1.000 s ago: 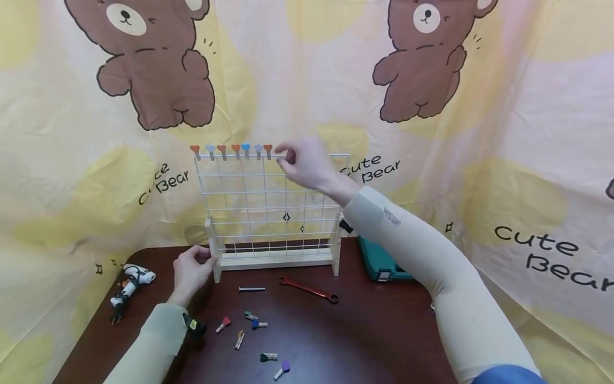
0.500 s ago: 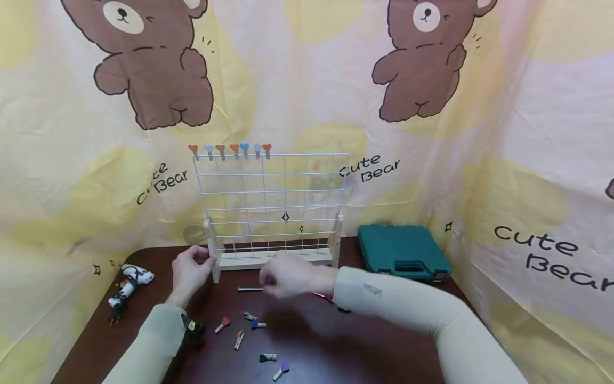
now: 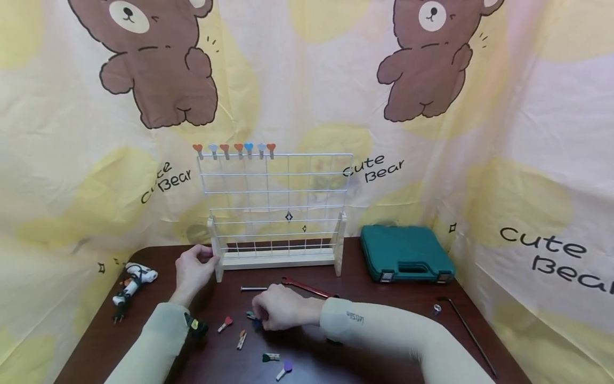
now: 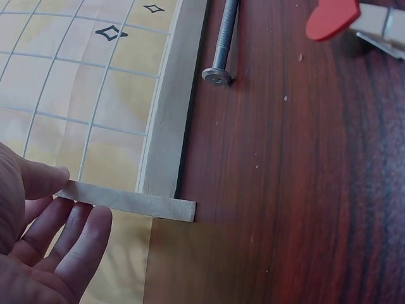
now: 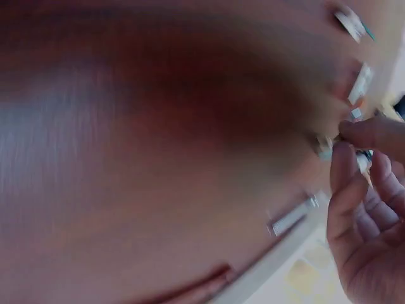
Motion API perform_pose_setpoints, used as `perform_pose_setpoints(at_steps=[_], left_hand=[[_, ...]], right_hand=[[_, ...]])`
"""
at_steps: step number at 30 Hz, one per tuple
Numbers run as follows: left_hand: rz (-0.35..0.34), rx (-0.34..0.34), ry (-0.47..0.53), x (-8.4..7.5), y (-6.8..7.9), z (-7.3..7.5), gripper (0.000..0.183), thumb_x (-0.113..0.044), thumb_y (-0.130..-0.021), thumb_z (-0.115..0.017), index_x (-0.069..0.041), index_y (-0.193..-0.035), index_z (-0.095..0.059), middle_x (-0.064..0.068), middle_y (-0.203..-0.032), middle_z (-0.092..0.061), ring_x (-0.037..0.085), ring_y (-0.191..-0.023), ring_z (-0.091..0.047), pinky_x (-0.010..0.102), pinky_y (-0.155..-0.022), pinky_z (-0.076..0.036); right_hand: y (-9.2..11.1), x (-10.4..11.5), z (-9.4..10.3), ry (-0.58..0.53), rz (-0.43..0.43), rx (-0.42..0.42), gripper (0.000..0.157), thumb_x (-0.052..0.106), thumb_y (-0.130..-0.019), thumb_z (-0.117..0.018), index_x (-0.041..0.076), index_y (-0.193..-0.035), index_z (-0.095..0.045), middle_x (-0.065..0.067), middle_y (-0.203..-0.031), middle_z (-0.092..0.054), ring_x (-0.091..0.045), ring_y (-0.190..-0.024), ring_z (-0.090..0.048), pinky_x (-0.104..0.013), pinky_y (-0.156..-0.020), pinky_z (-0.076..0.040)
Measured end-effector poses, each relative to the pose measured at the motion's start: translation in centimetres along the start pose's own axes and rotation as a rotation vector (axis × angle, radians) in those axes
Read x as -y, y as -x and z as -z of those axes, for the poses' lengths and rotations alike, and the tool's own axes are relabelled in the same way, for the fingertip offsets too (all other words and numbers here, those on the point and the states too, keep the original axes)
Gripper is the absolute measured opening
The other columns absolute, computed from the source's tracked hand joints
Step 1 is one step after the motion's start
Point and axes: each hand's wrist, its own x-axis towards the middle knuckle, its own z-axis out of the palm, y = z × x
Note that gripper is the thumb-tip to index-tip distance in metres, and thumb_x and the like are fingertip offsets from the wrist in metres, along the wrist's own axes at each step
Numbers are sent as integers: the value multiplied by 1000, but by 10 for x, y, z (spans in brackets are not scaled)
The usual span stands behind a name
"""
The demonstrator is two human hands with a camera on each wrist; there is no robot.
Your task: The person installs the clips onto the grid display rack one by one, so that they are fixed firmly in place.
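Observation:
A white wire grid rack [image 3: 288,206] stands upright on a pale wooden stand [image 3: 283,259]. Along the left part of its top wire sit several heart clothespins [image 3: 248,149] in red, blue and pale lilac. My left hand [image 3: 194,269] pinches the stand's left upright [image 4: 136,202] between thumb and fingers. Over the table, my right hand [image 3: 283,309] pinches a small wooden clothespin [image 5: 324,147] with a blue heart, partly hidden by the fingers. Nearby lie a red-heart clothespin [image 3: 225,324], an orange one [image 3: 241,340], a dark green one [image 3: 271,357] and a purple one [image 3: 285,370].
A bolt [image 3: 253,289] and a red wrench [image 3: 309,288] lie before the rack. The green case [image 3: 408,253] is at back right, with a nut [image 3: 437,309] and a thin dark rod [image 3: 467,333] in front. A white glue gun [image 3: 134,282] lies far left.
My right hand has come down from the rack's top wire to the loose clothespins and now pinches the blue one. My left hand keeps its place on the stand.

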Motion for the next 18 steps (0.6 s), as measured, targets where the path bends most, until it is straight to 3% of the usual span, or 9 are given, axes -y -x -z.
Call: perform_pose_setpoints(at_steps=[3, 5, 11, 16, 18], left_hand=[[-15, -6, -3, 0, 0, 0, 21, -20, -92, -83, -5, -106, -76, 15, -99, -79, 30, -90, -74, 43, -80, -55], [-26, -11, -8, 0, 0, 0, 21, -20, -92, -83, -5, -105, -76, 15, -98, -79, 29, -89, -74, 42, -79, -55], [-29, -18, -7, 3, 0, -1, 21, -21, -93, -82, -6, -106, -76, 14, -97, -79, 28, -87, -74, 40, -77, -55], [-23, -16, -5, 3, -1, -2, 21, -21, -92, -83, -6, -105, -76, 14, -96, -79, 28, -87, -73, 37, -75, -54], [-20, -15, -9, 3, -2, -2, 20, -21, -92, -83, -6, -104, -76, 13, -96, -79, 28, -87, -73, 37, -75, -53]], right_hand=[[2, -8, 21, -5, 67, -47, 30, 11, -84, -81, 17, -114, -79, 16, -79, -64, 9, -68, -52, -9, -63, -42], [4, -14, 39, -2, 92, -75, 33, 11, -87, -79, 12, -120, -80, 10, -82, -67, 7, -70, -54, -9, -65, -42], [8, -29, 102, -39, 103, -193, 10, 14, -89, -85, 14, -99, -84, 5, -86, -76, 1, -74, -65, -14, -69, -49], [7, -40, 167, -222, 50, -301, 11, 9, -88, -87, 4, -97, -83, -4, -87, -81, -4, -73, -72, -18, -68, -57], [7, -42, 196, -301, -19, -336, 13, 7, -89, -85, 2, -101, -83, -6, -90, -81, -11, -75, -76, -21, -69, -59]])
